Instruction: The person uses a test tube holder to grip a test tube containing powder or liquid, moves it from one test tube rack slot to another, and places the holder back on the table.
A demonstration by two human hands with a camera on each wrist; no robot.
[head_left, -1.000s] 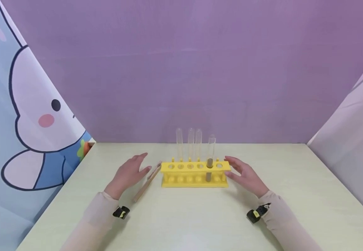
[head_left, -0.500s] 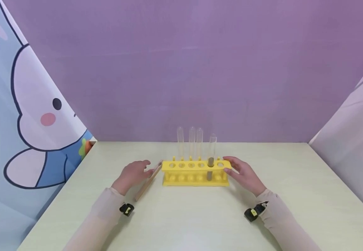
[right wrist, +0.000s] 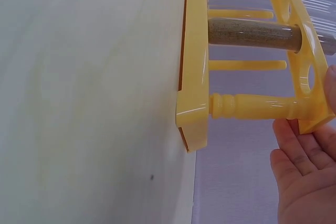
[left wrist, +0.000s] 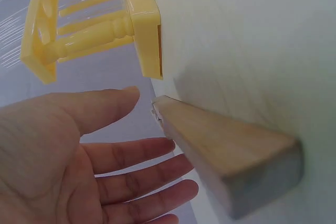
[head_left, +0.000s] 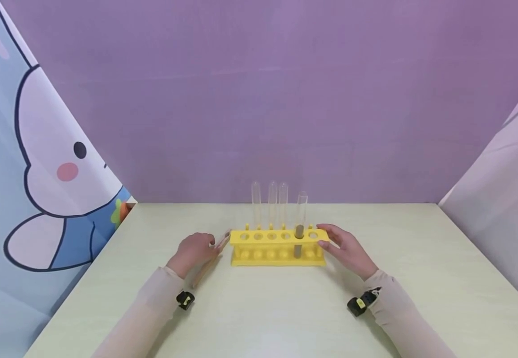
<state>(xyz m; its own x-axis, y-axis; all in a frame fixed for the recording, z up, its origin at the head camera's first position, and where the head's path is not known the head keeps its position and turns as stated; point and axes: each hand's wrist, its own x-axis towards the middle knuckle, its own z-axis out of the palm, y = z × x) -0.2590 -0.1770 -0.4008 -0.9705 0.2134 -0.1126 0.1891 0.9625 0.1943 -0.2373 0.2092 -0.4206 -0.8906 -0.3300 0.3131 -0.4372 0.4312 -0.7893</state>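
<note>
Backdrop: a plain purple wall covering (head_left: 259, 99) is rising behind the pale bench (head_left: 281, 313); a blue cartoon-printed cloth (head_left: 44, 194) is hanging on the left.
Rack: a yellow plastic test-tube rack (head_left: 263, 243) is standing mid-bench, between the two hands.
Clamp: a slim, light-brown wooden tube clamp (head_left: 205, 273) is lying aslant between the left hand and the rack.
Left hand: the left hand (head_left: 195, 248) is stretching thumb and fingers beside the clamp, its grip holding nothing; contact is staying unclear.
Right hand: the right hand (head_left: 347, 248) is gripping the rack's right end, thumb in front, fingers behind.
Tubes: three clear glass tubes (head_left: 256, 201) are standing inverted at the rack's back; one grey-brown-filled glass tube (head_left: 298, 251) is occupying the fifth of six holes.
</note>
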